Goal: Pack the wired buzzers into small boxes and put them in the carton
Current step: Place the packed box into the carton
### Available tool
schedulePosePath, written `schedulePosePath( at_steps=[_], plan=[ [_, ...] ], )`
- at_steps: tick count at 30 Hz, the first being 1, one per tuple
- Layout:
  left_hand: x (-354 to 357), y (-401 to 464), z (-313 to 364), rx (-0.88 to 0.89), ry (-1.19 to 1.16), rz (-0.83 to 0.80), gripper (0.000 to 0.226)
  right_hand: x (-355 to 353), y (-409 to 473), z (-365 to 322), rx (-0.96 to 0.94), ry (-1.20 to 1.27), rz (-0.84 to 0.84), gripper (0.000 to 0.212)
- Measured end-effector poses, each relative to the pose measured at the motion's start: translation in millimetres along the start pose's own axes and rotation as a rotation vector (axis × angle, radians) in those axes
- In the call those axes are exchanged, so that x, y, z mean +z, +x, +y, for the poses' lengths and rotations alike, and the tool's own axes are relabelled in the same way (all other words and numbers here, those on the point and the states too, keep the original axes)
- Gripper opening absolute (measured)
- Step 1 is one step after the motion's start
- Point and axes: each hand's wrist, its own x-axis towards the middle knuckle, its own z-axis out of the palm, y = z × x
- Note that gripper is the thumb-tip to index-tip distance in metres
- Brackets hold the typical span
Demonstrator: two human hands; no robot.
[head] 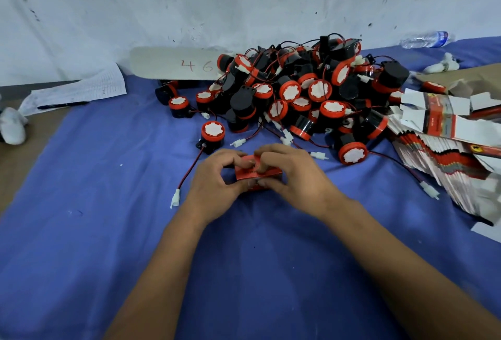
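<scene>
Head view: we've got both hands, left hand [214, 177] and right hand [288, 174], fingers clamped on a small red box [256, 173] near the buzzer pile [292, 95]. Looks like closing flaps; carton next, though we can't spot it.

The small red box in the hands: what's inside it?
Cannot tell. The small red box is gripped by the left hand and right hand, whose fingers cover its top. No buzzer or wire shows at it.

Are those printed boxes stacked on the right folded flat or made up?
Folded flat: the box stack lies fanned in thin layers, loose flaps showing.
</scene>
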Motion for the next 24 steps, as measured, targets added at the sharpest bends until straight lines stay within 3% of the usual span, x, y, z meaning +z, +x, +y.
schedulePosePath(
  at_steps=[5, 8, 12, 16, 21, 24],
  plan=[
    [-7, 3, 7, -0.007, 0.072, -0.034, 0.031, -7, 6, -14, -0.012, -0.059, -0.072, 0.017],
    [-6, 16, 29, 0.036, 0.140, -0.118, 0.029, -34, 10, -26, 0.047, -0.163, -0.107, 0.027],
    [19, 52, 96, 0.127, 0.007, -0.158, 0.052, -121, -21, -44, 0.149, -0.360, 0.130, 0.042],
    [104, 68, 219, 0.392, -0.207, -0.260, 0.048, -235, -100, -74, 0.390, -0.594, 0.337, 0.050],
    [219, 4, 368, 0.800, -0.392, -0.404, 0.050, -334, -255, -133, 0.786, -0.803, 0.396, 0.037],
    [284, -44, 429, 0.882, -0.353, -0.586, 0.045, -366, -337, -150, 1.015, -0.916, 0.386, 0.036]
  ],
)
